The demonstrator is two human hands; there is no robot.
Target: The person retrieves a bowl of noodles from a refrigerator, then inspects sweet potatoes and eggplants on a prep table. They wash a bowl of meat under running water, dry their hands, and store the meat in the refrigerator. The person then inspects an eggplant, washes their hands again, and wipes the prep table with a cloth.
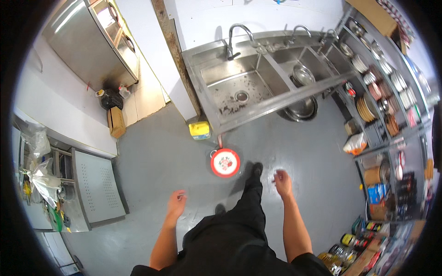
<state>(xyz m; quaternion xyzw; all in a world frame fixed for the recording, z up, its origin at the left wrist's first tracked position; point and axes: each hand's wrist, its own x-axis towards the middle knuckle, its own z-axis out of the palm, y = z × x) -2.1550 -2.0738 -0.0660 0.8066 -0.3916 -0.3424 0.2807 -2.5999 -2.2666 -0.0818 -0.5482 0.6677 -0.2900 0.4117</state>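
Observation:
My left hand [177, 204] hangs in the air over the grey floor, its fingers loosely curled with a gap to the thumb and nothing in them. On the other side of my black-trousered legs, my right hand [283, 183] is likewise empty, fingers partly bent. Neither hand touches anything. Between and beyond them is a round red-rimmed basin or tray [225, 163] with a white, flower-patterned centre. What supports it is mostly hidden. Behind it, a yellow-topped plastic jug [199, 130] stands by the corner of the stainless steel sink unit [248, 112].
Metal bowls [303, 75] sit in the middle sink basin, and a large metal basin [301, 109] lies beneath. Shelves with stacked plates [390, 100] line the right. Bottles [348, 240] crowd the lower right. At left are a metal cabinet [100, 186] and a cardboard box [116, 122].

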